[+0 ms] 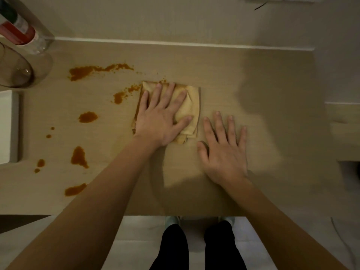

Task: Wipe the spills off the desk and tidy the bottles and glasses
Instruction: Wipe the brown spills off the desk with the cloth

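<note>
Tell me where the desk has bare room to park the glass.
Bare desk lies right of the cloth and beyond the right hand, up to the back edge. Left of the cloth is crowded: orange spills, with the glass and bottle far left.

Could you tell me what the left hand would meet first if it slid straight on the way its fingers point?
Probably the small orange spill specks at the cloth's far edge, just beyond the left hand; past them, bare desk to the wall.
</note>
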A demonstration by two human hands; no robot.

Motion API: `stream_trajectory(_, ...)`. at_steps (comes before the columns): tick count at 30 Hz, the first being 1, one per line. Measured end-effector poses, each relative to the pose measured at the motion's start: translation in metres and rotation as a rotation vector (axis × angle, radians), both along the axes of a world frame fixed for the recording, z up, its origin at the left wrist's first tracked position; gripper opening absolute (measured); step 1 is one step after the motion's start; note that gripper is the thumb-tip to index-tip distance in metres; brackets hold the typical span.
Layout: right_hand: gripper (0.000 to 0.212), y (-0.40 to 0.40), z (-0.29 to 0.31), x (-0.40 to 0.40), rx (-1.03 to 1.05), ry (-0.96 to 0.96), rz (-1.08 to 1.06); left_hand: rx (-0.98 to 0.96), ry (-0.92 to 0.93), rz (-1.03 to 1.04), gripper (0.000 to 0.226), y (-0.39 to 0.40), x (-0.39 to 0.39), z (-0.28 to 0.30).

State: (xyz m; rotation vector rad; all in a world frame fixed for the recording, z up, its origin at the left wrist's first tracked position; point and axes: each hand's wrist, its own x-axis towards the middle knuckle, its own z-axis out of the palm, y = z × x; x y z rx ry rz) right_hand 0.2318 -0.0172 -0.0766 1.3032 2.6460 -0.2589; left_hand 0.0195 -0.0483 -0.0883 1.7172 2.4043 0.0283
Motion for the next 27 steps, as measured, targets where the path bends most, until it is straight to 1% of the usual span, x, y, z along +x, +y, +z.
stream_trajectory(5,0.069,0.000,0.002,0.002,-0.008,0.023,0.003,0.015,-0.029,0.052,0.078,0.007,-0.020,0.003)
stream_trajectory(10,0.069,0.001,-0.002,0.001,-0.006,0.036,0.003,0.041,-0.037,0.150,0.076,-0.032,-0.001,0.004)
stream_trajectory(14,0.069,0.000,-0.005,0.000,0.006,0.032,-0.005,0.044,0.015,0.095,0.074,-0.058,0.026,0.001)
stream_trajectory(17,0.068,0.000,-0.004,0.000,0.008,0.040,0.006,0.038,0.018,0.059,0.074,-0.046,0.021,-0.001)
stream_trajectory(21,0.069,-0.001,-0.002,0.001,0.014,0.031,0.008,0.014,0.017,-0.049,0.076,-0.007,0.003,-0.001)
stream_trajectory(24,0.070,0.001,-0.001,0.001,0.013,0.029,0.010,-0.011,0.011,-0.030,0.079,0.023,-0.020,0.002)
stream_trajectory(27,0.070,0.002,-0.001,0.002,-0.004,0.036,0.010,-0.027,0.002,0.016,0.079,0.032,-0.042,0.005)
